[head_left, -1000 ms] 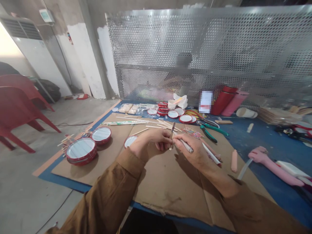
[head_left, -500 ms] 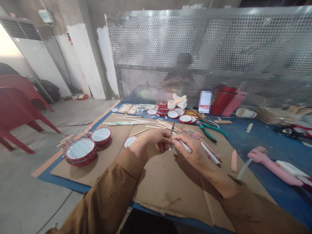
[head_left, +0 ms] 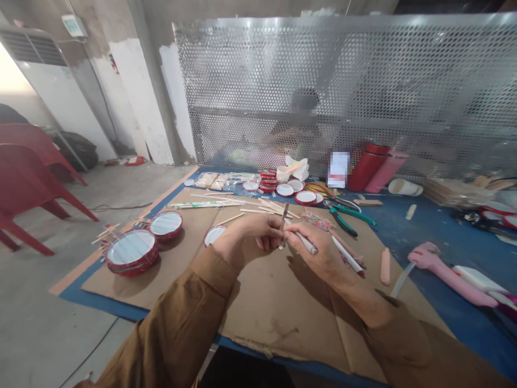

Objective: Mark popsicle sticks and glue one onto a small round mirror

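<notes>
My left hand [head_left: 254,233] is closed around a thin wooden stick [head_left: 284,215] that stands upright between the fingers. My right hand [head_left: 317,252] is closed on a white pen-like tool [head_left: 304,240], its tip touching the stick. Both hands hover over a sheet of brown cardboard [head_left: 278,302] on the blue table. A second white pen with a red end [head_left: 348,256] lies just right of my right hand.
Round red-rimmed mirrors [head_left: 131,249] sit at the left, more small ones [head_left: 286,188] at the back. Loose wooden sticks [head_left: 226,203], green pliers [head_left: 343,221], a pink glue gun [head_left: 448,272], red and pink bottles [head_left: 374,166] lie around. A perforated metal screen [head_left: 363,91] stands behind, a person beyond it.
</notes>
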`<action>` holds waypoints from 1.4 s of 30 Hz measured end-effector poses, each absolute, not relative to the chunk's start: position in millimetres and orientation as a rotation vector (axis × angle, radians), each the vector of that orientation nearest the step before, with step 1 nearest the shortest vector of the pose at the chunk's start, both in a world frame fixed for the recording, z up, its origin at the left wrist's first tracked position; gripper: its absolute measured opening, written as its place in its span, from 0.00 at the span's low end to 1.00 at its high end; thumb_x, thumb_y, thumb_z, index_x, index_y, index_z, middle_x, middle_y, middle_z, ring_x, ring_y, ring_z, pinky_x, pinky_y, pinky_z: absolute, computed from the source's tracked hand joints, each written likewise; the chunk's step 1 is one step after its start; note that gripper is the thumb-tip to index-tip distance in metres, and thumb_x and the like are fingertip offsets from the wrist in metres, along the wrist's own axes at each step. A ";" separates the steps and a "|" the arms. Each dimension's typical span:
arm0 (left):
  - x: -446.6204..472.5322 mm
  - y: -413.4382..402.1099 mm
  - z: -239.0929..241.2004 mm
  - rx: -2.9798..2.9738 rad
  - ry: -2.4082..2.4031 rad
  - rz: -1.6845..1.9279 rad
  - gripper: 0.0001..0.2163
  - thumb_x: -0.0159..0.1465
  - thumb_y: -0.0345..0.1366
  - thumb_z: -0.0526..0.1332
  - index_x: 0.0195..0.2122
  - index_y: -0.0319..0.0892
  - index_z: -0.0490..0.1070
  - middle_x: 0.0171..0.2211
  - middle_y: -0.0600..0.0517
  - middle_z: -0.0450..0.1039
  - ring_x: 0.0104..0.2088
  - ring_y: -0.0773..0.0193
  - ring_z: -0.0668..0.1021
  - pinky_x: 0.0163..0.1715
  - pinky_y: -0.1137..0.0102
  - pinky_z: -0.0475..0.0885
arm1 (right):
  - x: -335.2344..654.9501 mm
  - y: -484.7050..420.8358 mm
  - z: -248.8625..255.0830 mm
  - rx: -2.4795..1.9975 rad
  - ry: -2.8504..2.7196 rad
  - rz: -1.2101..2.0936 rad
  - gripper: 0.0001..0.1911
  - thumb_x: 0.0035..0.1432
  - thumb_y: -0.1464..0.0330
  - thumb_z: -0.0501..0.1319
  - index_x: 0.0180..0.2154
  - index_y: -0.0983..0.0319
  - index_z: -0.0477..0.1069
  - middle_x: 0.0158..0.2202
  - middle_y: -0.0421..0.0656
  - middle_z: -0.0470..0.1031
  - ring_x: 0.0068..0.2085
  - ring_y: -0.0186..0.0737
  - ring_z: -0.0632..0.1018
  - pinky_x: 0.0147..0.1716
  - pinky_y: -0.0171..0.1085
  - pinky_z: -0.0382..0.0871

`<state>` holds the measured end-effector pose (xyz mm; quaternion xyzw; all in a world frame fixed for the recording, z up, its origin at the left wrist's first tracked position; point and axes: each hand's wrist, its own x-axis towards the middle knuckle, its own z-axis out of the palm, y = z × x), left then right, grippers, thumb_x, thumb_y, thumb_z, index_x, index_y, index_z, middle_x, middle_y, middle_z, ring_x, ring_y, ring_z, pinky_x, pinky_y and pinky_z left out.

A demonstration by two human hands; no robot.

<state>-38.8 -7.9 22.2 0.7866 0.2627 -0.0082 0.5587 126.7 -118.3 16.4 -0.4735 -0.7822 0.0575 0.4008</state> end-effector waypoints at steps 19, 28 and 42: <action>-38.7 -7.7 22.9 1.853 0.635 -0.027 0.07 0.63 0.37 0.58 0.32 0.39 0.70 0.22 0.53 0.71 0.23 0.69 0.76 0.25 0.75 0.72 | 126.4 -120.2 18.8 -1.172 -1.991 0.141 0.07 0.66 0.68 0.56 0.38 0.59 0.73 0.36 0.43 0.78 0.39 0.41 0.78 0.41 0.39 0.70; -39.5 -10.6 23.2 1.862 0.653 0.011 0.07 0.62 0.34 0.57 0.29 0.38 0.70 0.22 0.54 0.71 0.21 0.68 0.76 0.24 0.74 0.71 | 127.0 -121.7 14.3 -1.272 -1.709 0.180 0.10 0.65 0.62 0.57 0.46 0.59 0.69 0.32 0.43 0.78 0.35 0.43 0.80 0.35 0.39 0.73; -38.9 -7.9 18.8 1.839 0.638 0.016 0.06 0.61 0.32 0.57 0.30 0.38 0.70 0.21 0.54 0.71 0.22 0.68 0.76 0.25 0.74 0.72 | 129.0 -113.2 9.9 -1.272 -1.735 0.111 0.08 0.64 0.62 0.57 0.36 0.59 0.70 0.28 0.41 0.76 0.30 0.39 0.76 0.32 0.38 0.70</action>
